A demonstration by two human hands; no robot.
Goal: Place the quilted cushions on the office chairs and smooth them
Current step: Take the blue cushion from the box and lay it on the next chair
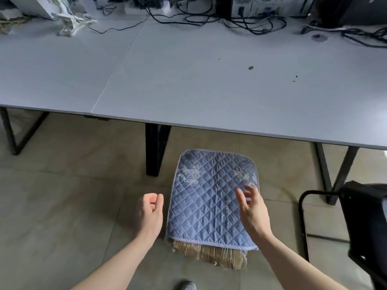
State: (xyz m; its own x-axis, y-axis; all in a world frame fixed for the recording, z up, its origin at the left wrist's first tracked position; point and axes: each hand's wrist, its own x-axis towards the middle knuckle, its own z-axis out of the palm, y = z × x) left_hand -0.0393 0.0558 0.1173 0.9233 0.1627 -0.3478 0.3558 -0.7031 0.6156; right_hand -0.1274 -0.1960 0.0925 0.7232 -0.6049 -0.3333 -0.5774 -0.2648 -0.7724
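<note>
A blue quilted cushion (207, 197) lies flat on a seat in front of the desk, with a tan fringed fabric (213, 255) hanging out from under its near edge. The seat itself is hidden under the cushion. My right hand (252, 208) hovers over the cushion's right side, fingers spread, holding nothing. My left hand (149, 212) is just left of the cushion, apart from it, with fingers loosely curled and empty. A black office chair (364, 222) stands at the right edge, with no cushion visible on it.
A wide grey desk (188, 80) spans the view, on black legs (156, 149). Tangled cables (240, 19) and computer cases line its far edge. Beige tiled floor (62, 206) lies to the left. A shoe tip (188, 286) shows at the bottom.
</note>
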